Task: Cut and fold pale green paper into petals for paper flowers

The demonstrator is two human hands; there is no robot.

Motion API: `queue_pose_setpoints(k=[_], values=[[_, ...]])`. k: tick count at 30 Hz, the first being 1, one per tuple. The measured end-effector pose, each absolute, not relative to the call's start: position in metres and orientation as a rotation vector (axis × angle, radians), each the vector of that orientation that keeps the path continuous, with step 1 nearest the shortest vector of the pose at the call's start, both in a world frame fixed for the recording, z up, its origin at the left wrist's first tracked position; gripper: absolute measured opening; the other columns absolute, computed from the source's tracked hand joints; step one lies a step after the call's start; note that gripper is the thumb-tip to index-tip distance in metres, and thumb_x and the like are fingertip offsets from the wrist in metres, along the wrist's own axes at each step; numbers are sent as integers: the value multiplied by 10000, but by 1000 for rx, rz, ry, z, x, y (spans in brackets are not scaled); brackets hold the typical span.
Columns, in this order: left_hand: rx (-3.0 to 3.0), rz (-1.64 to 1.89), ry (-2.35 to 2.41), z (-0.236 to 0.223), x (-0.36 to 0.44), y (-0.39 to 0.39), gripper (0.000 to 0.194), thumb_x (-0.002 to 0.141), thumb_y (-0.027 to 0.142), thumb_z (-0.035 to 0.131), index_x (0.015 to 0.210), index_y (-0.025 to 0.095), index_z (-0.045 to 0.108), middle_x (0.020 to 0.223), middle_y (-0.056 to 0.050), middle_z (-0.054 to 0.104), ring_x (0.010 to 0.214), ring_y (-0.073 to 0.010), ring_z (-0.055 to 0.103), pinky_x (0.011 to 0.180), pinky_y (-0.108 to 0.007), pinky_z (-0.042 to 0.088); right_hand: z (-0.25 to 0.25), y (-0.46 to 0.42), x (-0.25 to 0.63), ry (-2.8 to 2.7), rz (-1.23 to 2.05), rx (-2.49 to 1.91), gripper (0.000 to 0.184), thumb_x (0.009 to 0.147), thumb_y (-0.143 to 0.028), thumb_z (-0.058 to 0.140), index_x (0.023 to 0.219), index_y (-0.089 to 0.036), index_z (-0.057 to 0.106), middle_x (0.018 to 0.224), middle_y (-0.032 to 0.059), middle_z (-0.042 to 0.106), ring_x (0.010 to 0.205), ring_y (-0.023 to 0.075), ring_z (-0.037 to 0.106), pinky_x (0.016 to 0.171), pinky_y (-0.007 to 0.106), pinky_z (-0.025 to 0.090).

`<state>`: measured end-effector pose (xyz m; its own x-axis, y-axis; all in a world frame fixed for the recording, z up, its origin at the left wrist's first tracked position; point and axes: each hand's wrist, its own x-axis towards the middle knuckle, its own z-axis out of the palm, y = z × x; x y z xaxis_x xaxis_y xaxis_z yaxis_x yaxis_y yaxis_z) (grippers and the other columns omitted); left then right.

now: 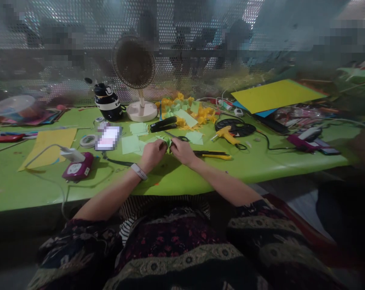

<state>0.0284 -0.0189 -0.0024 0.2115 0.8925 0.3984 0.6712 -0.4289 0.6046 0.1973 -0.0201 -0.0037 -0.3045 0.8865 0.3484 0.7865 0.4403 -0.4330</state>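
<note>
Left hand (pixel 154 153): fingers curled in, tips closed on the near-left side of a small piece of green paper; pale band on the wrist.
Right hand (pixel 182 151): likewise curled, tips pinching the same piece from the other side.
Green paper piece (pixel 169 144): between the two sets of fingertips, just above the desk (pixel 239 172); mostly covered by fingers, so exact folds cannot be told.
Step in hand: judged to be shaping by finger, folding or gathering the paper; which of the two, unclear.
Next move: seems to call for a steady pinch from one side while the other presses or turns the paper, light enough not to tear it.
Scissors (pixel 184 138): just past the right hand, at one o'clock, partly hidden.
Flat green squares (pixel 130 145): nine o'clock, near the left hand; more at ten and between two and three.
Black stapler (pixel 163 125): twelve o'clock, closed by the look of it.
Yellow utility knife (pixel 216 155): between three and four, near the right forearm.
Yellow glue gun (pixel 227 135): toward three, lying against a black palette-like tray (pixel 245 129).
Paper heap (pixel 205 114): between twelve and one, crumpled yellow and green pieces.
Table fan (pixel 134 62): eleven o'clock, farther out.
</note>
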Motion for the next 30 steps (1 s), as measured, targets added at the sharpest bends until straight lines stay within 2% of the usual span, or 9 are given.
queue_pose_setpoints(k=[9, 15, 18, 22, 26, 30], values=[[2264, 916, 1574, -3, 34, -22, 229, 876, 262, 559, 659, 196, 586, 591, -40, 587, 535, -157, 412, 568, -302, 231, -5, -25, 186, -2211, 198, -1550, 257, 1000, -166, 390, 1012, -153, 645, 842, 130, 744, 696, 238, 659, 647, 319, 426], [2330, 874, 1595, -7, 35, -19, 187, 878, 242, 555, 708, 195, 620, 616, -69, 626, 538, -174, 450, 573, -316, 228, -5, -28, 182, -2239, 144, -1641, 288, 984, -115, 392, 1126, -100, 641, 949, 228, 750, 842, 326, 710, 710, 369, 458], [2333, 881, 1578, -6, 35, -18, 193, 904, 253, 545, 736, 195, 622, 634, -67, 637, 544, -174, 460, 578, -314, 243, -3, -26, 183, -2221, 151, -1628, 279, 995, -156, 390, 1101, -119, 645, 929, 194, 754, 820, 309, 701, 709, 361, 453], [2319, 893, 1506, -4, 35, -20, 242, 964, 258, 488, 760, 200, 603, 669, -69, 642, 570, -185, 490, 594, -314, 280, 0, -20, 187, -2146, 191, -1570, 251, 980, -169, 397, 973, -171, 648, 867, 128, 743, 749, 259, 659, 691, 334, 427], [2313, 829, 1494, -4, 35, -24, 218, 991, 216, 442, 886, 183, 630, 738, -96, 673, 626, -222, 576, 638, -318, 336, -3, -17, 191, -2088, 236, -1517, 232, 948, -145, 412, 909, -194, 635, 794, 90, 713, 692, 234, 615, 672, 324, 407], [2311, 775, 1512, -6, 35, -27, 217, 1000, 219, 433, 1030, 170, 643, 777, -111, 700, 679, -252, 644, 693, -324, 409, -7, -19, 193, -2080, 278, -1386, 257, 931, -140, 397, 957, -202, 645, 780, 70, 709, 665, 222, 591, 659, 319, 425]])
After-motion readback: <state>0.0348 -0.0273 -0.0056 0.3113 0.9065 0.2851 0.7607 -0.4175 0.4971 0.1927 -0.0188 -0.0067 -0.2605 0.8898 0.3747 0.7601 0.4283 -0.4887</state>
